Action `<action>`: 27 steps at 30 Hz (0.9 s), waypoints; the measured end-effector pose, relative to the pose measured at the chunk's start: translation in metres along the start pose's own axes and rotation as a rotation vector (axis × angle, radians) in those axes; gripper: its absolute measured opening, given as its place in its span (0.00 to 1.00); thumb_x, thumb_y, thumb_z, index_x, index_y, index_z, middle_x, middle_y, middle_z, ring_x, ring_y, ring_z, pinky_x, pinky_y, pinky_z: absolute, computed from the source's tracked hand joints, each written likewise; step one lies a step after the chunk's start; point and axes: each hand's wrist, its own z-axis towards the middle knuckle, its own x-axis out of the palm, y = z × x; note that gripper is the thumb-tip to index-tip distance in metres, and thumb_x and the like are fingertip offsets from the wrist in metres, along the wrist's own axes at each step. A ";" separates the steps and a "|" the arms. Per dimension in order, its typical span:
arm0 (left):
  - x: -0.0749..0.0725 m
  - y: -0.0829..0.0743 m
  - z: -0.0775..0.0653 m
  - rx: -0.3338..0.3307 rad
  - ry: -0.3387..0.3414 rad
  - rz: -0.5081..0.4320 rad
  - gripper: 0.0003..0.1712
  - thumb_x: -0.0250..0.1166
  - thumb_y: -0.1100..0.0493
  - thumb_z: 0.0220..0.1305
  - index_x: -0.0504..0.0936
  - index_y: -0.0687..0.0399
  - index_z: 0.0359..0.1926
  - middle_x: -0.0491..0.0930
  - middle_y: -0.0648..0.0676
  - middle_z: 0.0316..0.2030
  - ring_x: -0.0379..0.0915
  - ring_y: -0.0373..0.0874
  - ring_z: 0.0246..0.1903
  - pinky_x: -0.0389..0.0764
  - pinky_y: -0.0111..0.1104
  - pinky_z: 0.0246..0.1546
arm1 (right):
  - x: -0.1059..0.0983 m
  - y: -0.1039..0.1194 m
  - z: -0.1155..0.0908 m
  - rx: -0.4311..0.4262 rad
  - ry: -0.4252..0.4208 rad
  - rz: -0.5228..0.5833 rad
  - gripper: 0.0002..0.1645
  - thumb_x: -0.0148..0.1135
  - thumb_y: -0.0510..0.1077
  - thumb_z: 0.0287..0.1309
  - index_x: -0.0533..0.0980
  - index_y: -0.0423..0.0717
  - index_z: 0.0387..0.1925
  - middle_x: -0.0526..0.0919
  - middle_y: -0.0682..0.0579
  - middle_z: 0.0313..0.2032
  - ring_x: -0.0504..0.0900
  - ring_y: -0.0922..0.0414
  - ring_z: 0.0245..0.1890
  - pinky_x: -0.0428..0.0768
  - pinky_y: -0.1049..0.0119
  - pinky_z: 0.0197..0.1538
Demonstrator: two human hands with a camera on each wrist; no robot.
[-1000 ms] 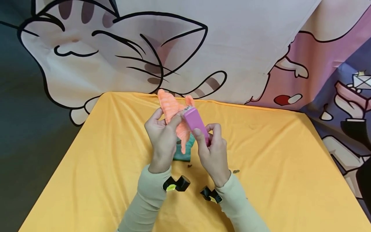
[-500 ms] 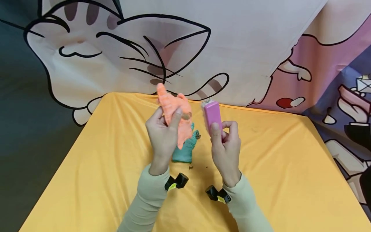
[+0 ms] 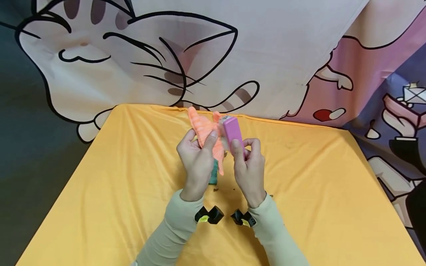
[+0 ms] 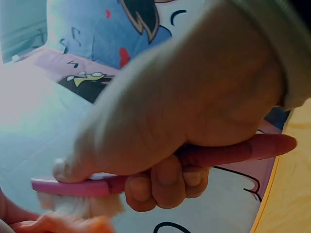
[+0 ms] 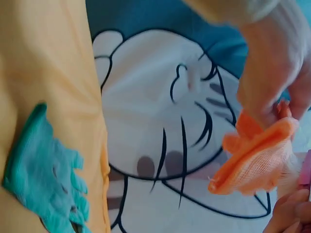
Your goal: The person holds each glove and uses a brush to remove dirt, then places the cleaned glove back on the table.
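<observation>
My left hand [image 3: 198, 159] holds up an orange knit glove [image 3: 202, 127], thumb on its near face. Seen in the right wrist view, the glove [image 5: 262, 162] hangs with its cuff edge toward the camera. A pink brush [image 3: 233, 129] with pale bristles is gripped by my right hand [image 3: 250, 166]. In the left wrist view, the right hand's fingers curl under the brush's handle [image 4: 238, 153] while the thumb lies along its back. Blurred bristles [image 4: 77, 206] meet the orange fabric. Below the hands lies a green glove [image 5: 43, 170], mostly hidden in the head view.
A yellow cloth [image 3: 133, 184] covers the table. Small brown bits [image 3: 215, 190] are scattered on it near the wrists. Behind the table's far edge hangs a printed cat backdrop [image 3: 283, 55]. Each wrist carries a black camera [image 3: 209, 215].
Half a second ago the brush stood apart on the right, showing a brown patch on the orange glove. It has since swung left to the glove, and the left hand has shifted slightly right.
</observation>
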 end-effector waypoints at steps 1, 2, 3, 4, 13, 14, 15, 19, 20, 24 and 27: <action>0.000 0.001 0.000 0.000 0.014 0.009 0.09 0.63 0.70 0.56 0.77 0.72 0.38 0.80 0.67 0.25 0.79 0.52 0.21 0.79 0.36 0.17 | 0.000 -0.006 0.001 0.005 -0.008 0.001 0.16 0.51 0.47 0.65 0.64 0.36 0.35 0.57 0.56 0.07 0.52 0.70 0.06 0.50 0.72 0.09; 0.001 0.002 -0.001 0.001 0.025 0.016 0.10 0.63 0.70 0.56 0.77 0.72 0.39 0.80 0.68 0.26 0.80 0.52 0.24 0.80 0.38 0.19 | -0.001 -0.011 0.003 0.013 -0.012 0.009 0.16 0.50 0.48 0.65 0.64 0.36 0.35 0.58 0.55 0.07 0.53 0.69 0.05 0.50 0.71 0.09; 0.001 0.003 -0.001 0.008 0.038 0.025 0.10 0.63 0.70 0.56 0.77 0.72 0.40 0.80 0.68 0.27 0.81 0.53 0.25 0.81 0.39 0.20 | -0.001 -0.017 0.004 0.020 -0.014 0.017 0.17 0.50 0.49 0.65 0.64 0.37 0.35 0.59 0.54 0.07 0.54 0.68 0.05 0.51 0.71 0.08; 0.001 0.004 -0.002 0.016 0.046 0.039 0.10 0.62 0.70 0.56 0.76 0.72 0.40 0.80 0.68 0.27 0.81 0.53 0.26 0.81 0.39 0.21 | -0.001 -0.022 0.005 0.028 -0.016 0.022 0.17 0.50 0.50 0.65 0.64 0.38 0.35 0.60 0.54 0.07 0.54 0.67 0.04 0.51 0.71 0.08; 0.004 0.007 -0.004 0.013 0.099 0.075 0.13 0.63 0.70 0.56 0.76 0.70 0.43 0.81 0.68 0.31 0.81 0.50 0.29 0.82 0.40 0.27 | -0.009 -0.040 0.015 0.068 -0.057 0.024 0.18 0.49 0.52 0.65 0.64 0.39 0.35 0.64 0.52 0.07 0.59 0.62 0.03 0.54 0.69 0.06; 0.004 0.006 -0.004 0.025 0.098 0.095 0.12 0.63 0.69 0.56 0.76 0.70 0.42 0.81 0.67 0.30 0.81 0.48 0.27 0.82 0.38 0.25 | -0.010 -0.042 0.017 0.081 -0.071 0.029 0.17 0.49 0.52 0.65 0.64 0.39 0.35 0.65 0.52 0.08 0.60 0.62 0.04 0.55 0.70 0.06; 0.004 0.005 -0.004 0.039 0.100 0.109 0.11 0.63 0.69 0.56 0.77 0.71 0.41 0.81 0.67 0.28 0.80 0.47 0.26 0.81 0.37 0.23 | -0.013 -0.043 0.018 0.097 -0.086 0.037 0.17 0.49 0.51 0.65 0.64 0.39 0.35 0.65 0.52 0.08 0.60 0.63 0.05 0.56 0.70 0.07; 0.007 0.002 -0.005 0.102 0.123 0.178 0.09 0.64 0.66 0.56 0.78 0.70 0.36 0.81 0.64 0.26 0.79 0.45 0.23 0.79 0.34 0.19 | -0.022 -0.037 0.020 0.143 -0.145 0.103 0.14 0.48 0.51 0.66 0.64 0.43 0.35 0.67 0.52 0.09 0.62 0.63 0.06 0.60 0.71 0.09; 0.007 0.002 -0.005 0.118 0.135 0.184 0.09 0.64 0.66 0.56 0.78 0.70 0.36 0.81 0.64 0.26 0.79 0.45 0.24 0.80 0.35 0.20 | -0.023 -0.032 0.019 0.133 -0.146 0.133 0.14 0.48 0.51 0.66 0.64 0.43 0.35 0.67 0.50 0.10 0.62 0.63 0.06 0.60 0.71 0.09; 0.009 0.002 -0.005 0.105 0.156 0.199 0.10 0.65 0.65 0.56 0.79 0.70 0.37 0.82 0.63 0.29 0.81 0.47 0.26 0.81 0.37 0.23 | -0.019 -0.016 0.008 0.023 -0.093 0.165 0.18 0.47 0.53 0.65 0.64 0.40 0.35 0.66 0.47 0.08 0.62 0.61 0.04 0.60 0.70 0.07; 0.006 -0.002 -0.003 0.059 0.144 0.143 0.09 0.65 0.67 0.55 0.79 0.72 0.36 0.82 0.64 0.28 0.81 0.47 0.27 0.81 0.38 0.24 | -0.012 -0.019 0.005 -0.014 -0.066 0.068 0.20 0.48 0.54 0.65 0.63 0.38 0.36 0.64 0.50 0.07 0.60 0.61 0.04 0.57 0.70 0.07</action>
